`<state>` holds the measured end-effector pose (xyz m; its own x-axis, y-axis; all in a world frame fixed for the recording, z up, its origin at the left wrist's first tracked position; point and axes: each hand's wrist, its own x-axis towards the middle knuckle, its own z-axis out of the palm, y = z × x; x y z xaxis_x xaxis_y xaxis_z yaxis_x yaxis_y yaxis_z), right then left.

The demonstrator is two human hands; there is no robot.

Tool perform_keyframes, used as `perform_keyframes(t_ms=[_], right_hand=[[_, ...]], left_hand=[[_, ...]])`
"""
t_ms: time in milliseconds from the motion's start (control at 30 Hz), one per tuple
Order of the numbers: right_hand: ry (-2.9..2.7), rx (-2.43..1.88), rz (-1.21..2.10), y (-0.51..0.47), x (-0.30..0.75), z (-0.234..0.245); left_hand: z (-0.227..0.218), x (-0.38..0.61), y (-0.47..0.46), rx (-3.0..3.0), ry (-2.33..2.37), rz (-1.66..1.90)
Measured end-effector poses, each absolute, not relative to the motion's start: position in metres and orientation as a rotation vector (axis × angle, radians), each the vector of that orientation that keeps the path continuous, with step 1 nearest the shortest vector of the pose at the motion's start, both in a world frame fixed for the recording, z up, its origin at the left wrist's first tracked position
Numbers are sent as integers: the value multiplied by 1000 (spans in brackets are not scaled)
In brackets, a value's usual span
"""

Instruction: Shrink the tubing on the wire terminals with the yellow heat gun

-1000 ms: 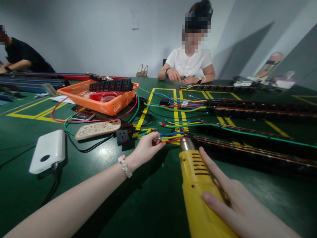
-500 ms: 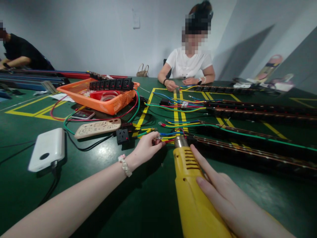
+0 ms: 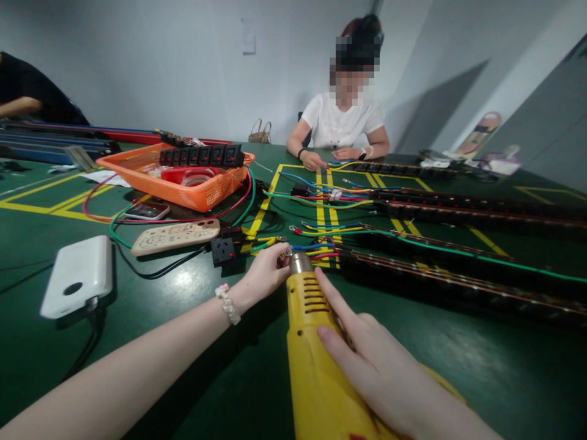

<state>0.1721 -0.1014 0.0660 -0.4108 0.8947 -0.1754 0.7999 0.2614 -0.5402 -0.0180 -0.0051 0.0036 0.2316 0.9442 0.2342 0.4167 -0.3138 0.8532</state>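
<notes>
My right hand (image 3: 373,345) is wrapped around a yellow heat gun (image 3: 316,373), with the index finger stretched along its vented side. The gun's metal nozzle (image 3: 301,263) points away from me, right beside the fingertips of my left hand (image 3: 265,274). That left hand is closed in a pinch on the ends of several coloured wires (image 3: 324,255); the exact ends are partly hidden by fingers and nozzle. These wires run right into a long black socket strip (image 3: 426,282). A black socket block (image 3: 223,251) lies just left of my left hand.
An orange basket (image 3: 202,197) holds black socket modules. Nearby lie a beige patterned power strip (image 3: 177,237) and a white power bank (image 3: 80,276) with cables. More wired strips (image 3: 458,211) lie behind. Across the green table a co-worker (image 3: 343,125) handles wires; another person leans in at far left.
The heat gun in my right hand has moved left, its nozzle now close to my left fingertips. My left hand keeps its pinch. The whole view has shifted slightly.
</notes>
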Motion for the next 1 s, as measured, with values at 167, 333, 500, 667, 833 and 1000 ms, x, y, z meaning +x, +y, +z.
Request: perform_keyframes(t_ms=[167, 333, 500, 667, 833, 1000], right_hand=[[-2345, -1604, 834, -103, 176, 64], [-2286, -1649, 837, -100, 187, 63], [-2244, -1708, 843, -95, 204, 63], [-2192, -1739, 713, -95, 223, 62], [-2164, -1712, 656, -95, 230, 62], [-2152, -1750, 645, -95, 228, 63]], left_hand=[[5, -17, -6, 1836, 1204, 1039], [7, -17, -7, 1877, 1259, 1017], [5, -18, -7, 1916, 1266, 1017], [4, -19, -7, 1941, 1276, 1010], [3, -19, -7, 1930, 1301, 1002], [5, -17, -7, 1926, 1313, 1014]])
